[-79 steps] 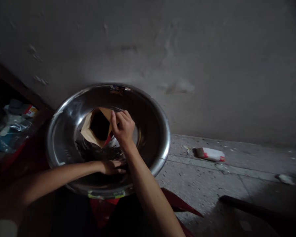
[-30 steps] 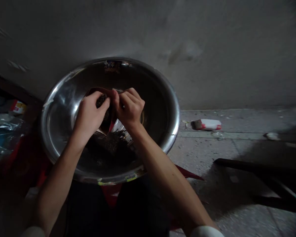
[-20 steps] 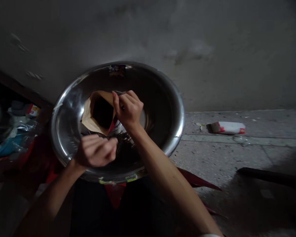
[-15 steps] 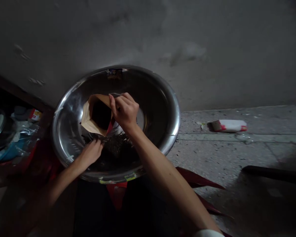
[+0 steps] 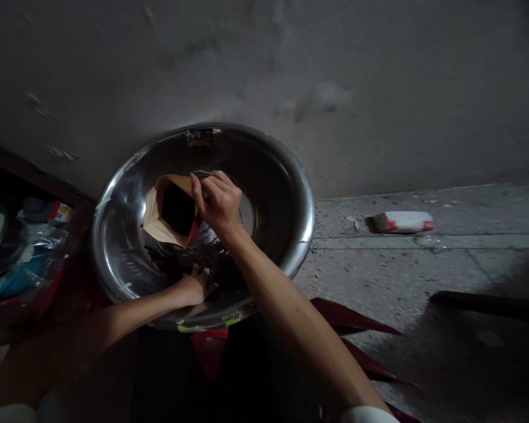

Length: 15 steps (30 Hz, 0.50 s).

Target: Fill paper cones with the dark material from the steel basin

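A wide steel basin (image 5: pixel 286 176) holds a heap of dark, loose, leaf-like bits (image 5: pixel 216 252). Inside it, my right hand (image 5: pixel 220 202) pinches the upper right edge of a brown paper bag (image 5: pixel 156 226), whose mouth faces me and looks dark within. Part of the bag's outside shows red. Low in the basin, my left hand (image 5: pixel 196 286) reaches into the near edge of the dark bits with its fingers apart. Its fingertips touch the bits, and I see nothing gripped in it.
Behind the basin rises a grey wall (image 5: pixel 255 59). A white and red box (image 5: pixel 403 222) lies on the speckled floor (image 5: pixel 357 270) to the right. At left are clear plastic bags (image 5: pixel 48 247) and a blue container (image 5: pixel 22 276). Dark red pointed strips (image 5: pixel 352 320) stick out below the basin.
My left hand has moved right and slightly nearer to me along the dark bits, and its fingers have spread. My right hand still holds the bag in about the same place.
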Motion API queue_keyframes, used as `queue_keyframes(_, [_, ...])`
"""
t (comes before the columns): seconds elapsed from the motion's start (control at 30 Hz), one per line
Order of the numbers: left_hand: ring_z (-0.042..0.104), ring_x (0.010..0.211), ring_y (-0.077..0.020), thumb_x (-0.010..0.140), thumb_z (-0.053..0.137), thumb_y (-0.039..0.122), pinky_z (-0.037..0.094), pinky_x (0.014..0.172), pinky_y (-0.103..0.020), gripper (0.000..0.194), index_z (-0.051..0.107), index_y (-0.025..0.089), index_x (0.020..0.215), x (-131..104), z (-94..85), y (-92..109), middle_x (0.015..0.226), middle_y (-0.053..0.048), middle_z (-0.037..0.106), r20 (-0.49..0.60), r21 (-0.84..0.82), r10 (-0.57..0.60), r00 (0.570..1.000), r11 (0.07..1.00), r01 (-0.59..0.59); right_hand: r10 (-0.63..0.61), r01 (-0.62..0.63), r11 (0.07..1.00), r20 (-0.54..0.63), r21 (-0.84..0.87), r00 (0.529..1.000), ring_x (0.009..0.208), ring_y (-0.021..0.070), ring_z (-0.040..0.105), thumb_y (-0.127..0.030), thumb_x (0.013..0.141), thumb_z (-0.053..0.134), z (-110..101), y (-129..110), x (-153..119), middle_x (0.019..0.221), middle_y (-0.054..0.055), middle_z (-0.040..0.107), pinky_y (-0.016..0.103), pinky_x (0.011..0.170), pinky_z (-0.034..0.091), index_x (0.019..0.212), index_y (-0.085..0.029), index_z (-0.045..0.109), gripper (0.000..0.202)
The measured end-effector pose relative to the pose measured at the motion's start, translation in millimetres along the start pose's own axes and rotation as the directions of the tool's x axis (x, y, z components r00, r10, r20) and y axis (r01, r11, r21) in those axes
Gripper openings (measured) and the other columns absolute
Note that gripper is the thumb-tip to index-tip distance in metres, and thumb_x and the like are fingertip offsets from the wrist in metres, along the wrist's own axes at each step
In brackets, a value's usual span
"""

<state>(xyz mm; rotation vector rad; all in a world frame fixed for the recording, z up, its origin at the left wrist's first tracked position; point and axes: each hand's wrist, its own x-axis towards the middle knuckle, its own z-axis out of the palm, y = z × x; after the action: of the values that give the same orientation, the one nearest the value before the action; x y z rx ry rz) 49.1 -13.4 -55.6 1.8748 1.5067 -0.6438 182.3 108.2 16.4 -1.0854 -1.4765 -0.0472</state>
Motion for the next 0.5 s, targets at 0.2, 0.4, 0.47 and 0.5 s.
queue_keyframes(0.2, [0.065,0.112,-0.0269,0.095,0.054,0.038,0.047,0.098,-0.035,0.037,0.061,0.02,0.127,-6,-4.7,-12,0.125,-0.012,0.065,-0.085,-0.016,0.194,0.977,0.981,-0.196,0.021,-0.021,1.0,0.023,0.005,1.0,0.064,0.014,0.05,-0.033,0.104,0.049,1,1,1,0.059,-0.001,0.048,0.03,0.063,0.034,0.059,-0.021,0.047,0.046])
queue_keyframes(0.4, [0.069,0.1,-0.026,0.087,0.062,0.029,0.05,0.088,-0.031,0.027,0.069,0.019,0.111,-11,-18.1,-9,0.108,-0.01,0.074,-0.099,-0.019,0.258,0.961,0.965,-0.261,0.001,-0.001,1.0,0.033,-0.002,0.999,0.066,0.014,0.052,-0.037,0.103,0.05,1,3,-1,0.06,0.0,0.051,0.029,0.063,0.036,0.061,-0.021,0.051,0.046])
queue_keyframes(0.47, [0.071,0.096,-0.0265,0.082,0.065,0.029,0.05,0.082,-0.03,0.029,0.071,0.02,0.109,-17,-26.0,-7,0.104,-0.008,0.075,-0.091,-0.032,0.232,0.968,0.971,-0.236,-0.005,0.005,1.0,0.024,-0.009,1.0,0.065,0.0139,0.051,-0.039,0.103,0.051,1,3,0,0.06,0.0,0.05,0.029,0.062,0.036,0.06,-0.021,0.051,0.046])
queue_keyframes(0.5, [0.071,0.097,-0.027,0.081,0.066,0.029,0.05,0.08,-0.029,0.031,0.071,0.021,0.111,-20,-30.4,-7,0.104,-0.008,0.076,-0.099,-0.04,0.217,0.971,0.974,-0.222,-0.01,0.01,1.0,0.017,-0.013,1.0,0.064,0.0138,0.051,-0.04,0.103,0.05,1,3,0,0.059,0.0,0.05,0.029,0.062,0.036,0.06,-0.021,0.05,0.047])
